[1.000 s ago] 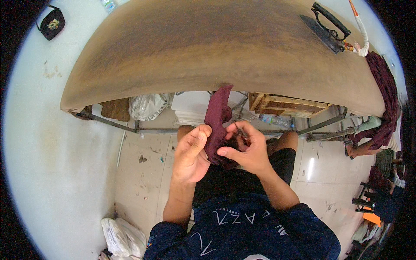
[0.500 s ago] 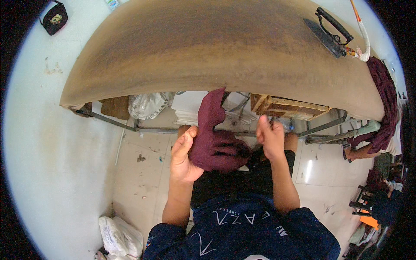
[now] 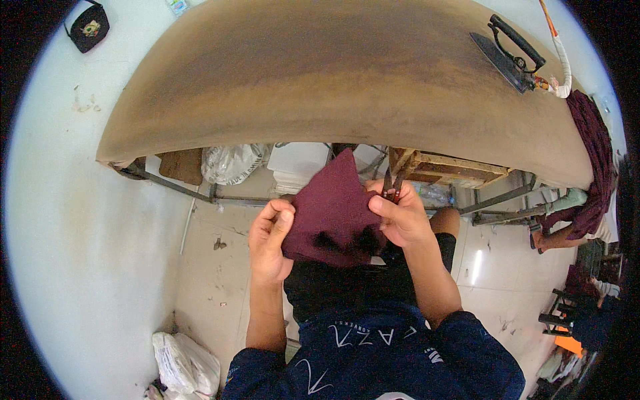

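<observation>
A maroon piece of cloth (image 3: 333,207) is spread between my two hands above my lap, its pointed corner upward. My left hand (image 3: 270,243) pinches its left edge between thumb and fingers. At the right edge, my right hand (image 3: 408,220) grips the cloth with thumb and fingertips. That same hand also keeps a small pair of dark scissors (image 3: 393,188), blades pointing up, between its fingers. Dark shadows fall across the cloth's lower part, and its lower edge lies against my dark shorts (image 3: 320,287).
Ahead stands a padded brown ironing table (image 3: 300,87) with an iron (image 3: 510,57) at its far right. Beneath are a wooden crate (image 3: 460,167), a paper stack (image 3: 297,170) and a plastic bag (image 3: 233,163). Maroon fabric (image 3: 593,147) hangs at right, near another person's leg (image 3: 560,237).
The bunched cloth is now spread out flatter. My right hand, formerly apart from it, has moved left and taken its right edge. The scissors now show clearly.
</observation>
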`<state>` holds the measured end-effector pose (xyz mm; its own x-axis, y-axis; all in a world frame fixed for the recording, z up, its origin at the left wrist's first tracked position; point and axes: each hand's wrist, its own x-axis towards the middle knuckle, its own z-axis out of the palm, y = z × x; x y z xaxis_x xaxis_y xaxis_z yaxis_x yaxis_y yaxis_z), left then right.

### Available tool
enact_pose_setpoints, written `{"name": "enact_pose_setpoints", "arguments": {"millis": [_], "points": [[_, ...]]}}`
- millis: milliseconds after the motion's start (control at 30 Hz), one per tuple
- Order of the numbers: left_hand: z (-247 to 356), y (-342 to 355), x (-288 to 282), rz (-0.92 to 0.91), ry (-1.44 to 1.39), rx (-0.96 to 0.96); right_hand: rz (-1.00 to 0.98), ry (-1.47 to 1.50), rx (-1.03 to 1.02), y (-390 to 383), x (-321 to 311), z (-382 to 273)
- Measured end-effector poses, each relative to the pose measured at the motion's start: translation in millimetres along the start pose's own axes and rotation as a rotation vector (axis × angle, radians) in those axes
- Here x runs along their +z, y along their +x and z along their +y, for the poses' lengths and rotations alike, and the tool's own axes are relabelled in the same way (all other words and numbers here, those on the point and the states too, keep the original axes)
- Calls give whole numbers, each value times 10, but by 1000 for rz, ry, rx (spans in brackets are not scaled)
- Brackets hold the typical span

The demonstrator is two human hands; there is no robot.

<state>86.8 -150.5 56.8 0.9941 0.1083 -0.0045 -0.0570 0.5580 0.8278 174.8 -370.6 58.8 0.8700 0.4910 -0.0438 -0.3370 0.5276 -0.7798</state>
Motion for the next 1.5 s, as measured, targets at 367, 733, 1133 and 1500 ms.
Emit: {"name": "enact_pose_setpoints", "arguments": {"millis": [367,733,1133,1500], "points": [[158,70,673,-106,324,140,-113,-23,98,-181,252,-276],[-89,6,772,74,241,173,-61,-1043,-471,-293,446,-577],[-178,39,716,190,243,166,114,-1139,-880,-116,271,-477],[-166,126,709,250,309,185,333,-953,-499,-386,284,-545]]}}
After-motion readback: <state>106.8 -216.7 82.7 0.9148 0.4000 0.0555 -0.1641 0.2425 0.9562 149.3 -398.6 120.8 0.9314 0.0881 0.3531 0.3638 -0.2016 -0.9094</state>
